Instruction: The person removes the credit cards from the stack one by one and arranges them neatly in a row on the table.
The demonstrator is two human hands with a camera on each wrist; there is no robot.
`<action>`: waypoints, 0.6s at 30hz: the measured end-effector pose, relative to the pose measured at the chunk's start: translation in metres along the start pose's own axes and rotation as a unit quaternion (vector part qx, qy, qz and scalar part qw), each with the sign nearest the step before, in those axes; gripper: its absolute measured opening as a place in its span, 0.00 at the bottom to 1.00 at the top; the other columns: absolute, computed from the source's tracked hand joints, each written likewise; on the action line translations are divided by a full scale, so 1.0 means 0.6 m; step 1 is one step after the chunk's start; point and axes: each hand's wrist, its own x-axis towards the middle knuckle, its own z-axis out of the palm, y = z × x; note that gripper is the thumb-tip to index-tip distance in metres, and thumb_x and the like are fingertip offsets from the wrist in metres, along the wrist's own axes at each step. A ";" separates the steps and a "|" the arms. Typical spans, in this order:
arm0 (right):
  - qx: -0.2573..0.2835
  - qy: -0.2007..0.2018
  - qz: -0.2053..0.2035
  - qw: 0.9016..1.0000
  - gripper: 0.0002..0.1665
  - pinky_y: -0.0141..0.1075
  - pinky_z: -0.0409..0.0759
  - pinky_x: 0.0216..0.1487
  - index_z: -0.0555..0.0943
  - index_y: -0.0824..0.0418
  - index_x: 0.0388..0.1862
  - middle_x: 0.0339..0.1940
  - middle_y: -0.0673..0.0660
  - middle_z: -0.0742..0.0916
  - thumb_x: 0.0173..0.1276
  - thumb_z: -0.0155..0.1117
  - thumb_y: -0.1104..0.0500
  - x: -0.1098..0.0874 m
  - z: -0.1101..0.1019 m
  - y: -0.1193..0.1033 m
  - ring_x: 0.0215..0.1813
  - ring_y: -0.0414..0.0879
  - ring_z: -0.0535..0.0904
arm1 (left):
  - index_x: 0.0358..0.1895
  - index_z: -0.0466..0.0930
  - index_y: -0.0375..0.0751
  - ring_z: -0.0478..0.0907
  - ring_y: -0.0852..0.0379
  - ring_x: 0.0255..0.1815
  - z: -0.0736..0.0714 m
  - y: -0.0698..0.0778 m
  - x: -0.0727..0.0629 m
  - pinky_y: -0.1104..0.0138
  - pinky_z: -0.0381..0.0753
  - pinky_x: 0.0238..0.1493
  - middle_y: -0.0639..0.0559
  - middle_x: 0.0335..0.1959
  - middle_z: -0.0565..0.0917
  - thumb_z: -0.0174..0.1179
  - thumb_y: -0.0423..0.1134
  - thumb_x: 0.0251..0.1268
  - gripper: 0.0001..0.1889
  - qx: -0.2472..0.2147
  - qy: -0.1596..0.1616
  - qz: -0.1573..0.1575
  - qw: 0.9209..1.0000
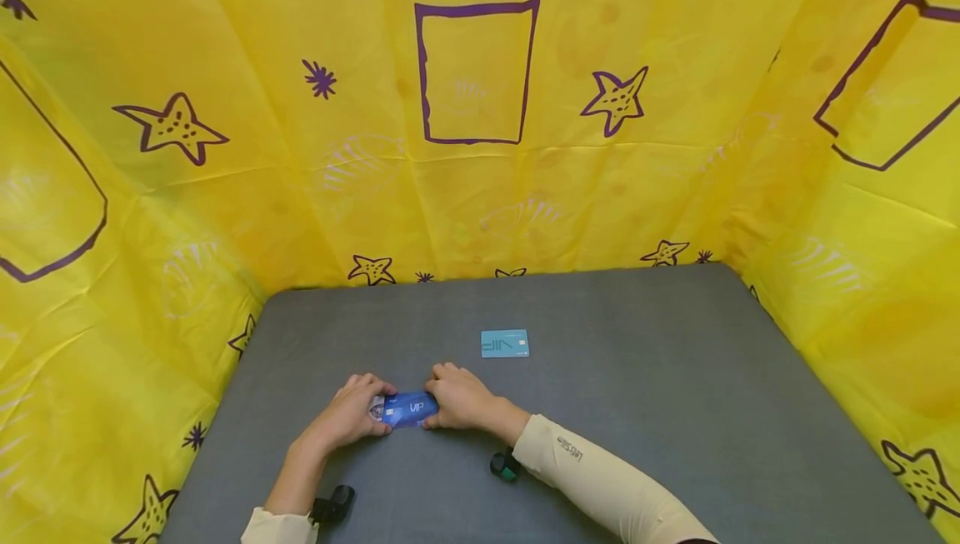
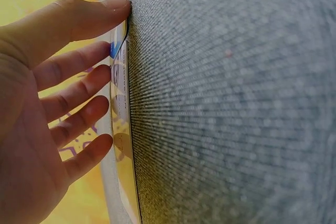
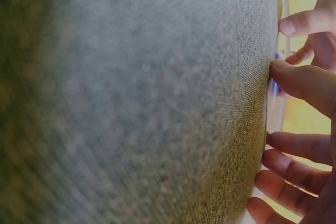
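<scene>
A blue bank-style card (image 1: 411, 409) with "VIP" lettering lies close over the grey tabletop, between both hands. Under its left end, a paler card with a printed picture (image 1: 377, 407) shows. My left hand (image 1: 351, 412) pinches the blue card's left end, thumb on the near edge and index finger on the far edge; the other fingers spread over the pale card (image 2: 124, 145) in the left wrist view. At the right end, my right hand (image 1: 459, 398) pinches the blue card between thumb and fingers. The right palm hides that end.
A teal card (image 1: 505, 343) lies flat on the grey table (image 1: 637, 377), beyond the right hand. Yellow patterned cloth (image 1: 480, 219) hangs along the back and both sides. Each wrist wears a small black camera (image 1: 505, 466).
</scene>
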 end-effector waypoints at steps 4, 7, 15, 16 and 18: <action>0.002 -0.007 0.001 1.000 0.33 0.29 0.68 0.39 0.84 0.55 0.52 0.38 0.47 0.77 0.54 0.71 0.34 0.000 -0.001 -0.001 0.37 0.38 0.68 | 0.47 0.82 0.44 0.71 0.51 0.50 0.000 0.000 -0.001 0.50 0.70 0.53 0.52 0.43 0.80 0.77 0.40 0.41 0.24 0.001 0.000 -0.001 1.000; 0.005 -0.012 0.001 1.000 0.33 0.29 0.69 0.39 0.84 0.55 0.52 0.38 0.47 0.78 0.54 0.71 0.34 0.000 -0.002 -0.002 0.38 0.38 0.68 | 0.47 0.82 0.44 0.71 0.50 0.50 -0.001 0.002 -0.003 0.50 0.69 0.54 0.52 0.43 0.79 0.77 0.39 0.42 0.24 0.003 -0.001 -0.002 1.000; 0.047 -0.011 -0.001 0.999 0.34 0.28 0.71 0.40 0.84 0.55 0.54 0.40 0.48 0.79 0.54 0.72 0.35 -0.004 -0.009 0.011 0.40 0.38 0.70 | 0.49 0.82 0.42 0.71 0.48 0.51 -0.003 0.011 -0.003 0.49 0.69 0.54 0.50 0.44 0.79 0.76 0.38 0.44 0.24 0.007 -0.004 0.002 1.000; 0.057 -0.011 0.000 0.998 0.34 0.28 0.71 0.41 0.83 0.55 0.54 0.40 0.48 0.79 0.55 0.71 0.36 -0.005 -0.010 0.014 0.40 0.38 0.70 | 0.49 0.82 0.42 0.71 0.47 0.52 -0.003 0.011 -0.003 0.49 0.69 0.55 0.50 0.44 0.79 0.76 0.38 0.44 0.24 0.006 -0.003 0.002 1.000; 0.075 -0.011 0.003 0.997 0.33 0.28 0.72 0.42 0.83 0.55 0.55 0.41 0.48 0.79 0.56 0.71 0.37 -0.007 -0.015 0.022 0.41 0.38 0.71 | 0.49 0.82 0.42 0.71 0.48 0.52 -0.004 0.011 -0.003 0.49 0.69 0.55 0.51 0.44 0.79 0.75 0.38 0.44 0.24 0.008 -0.003 0.002 1.000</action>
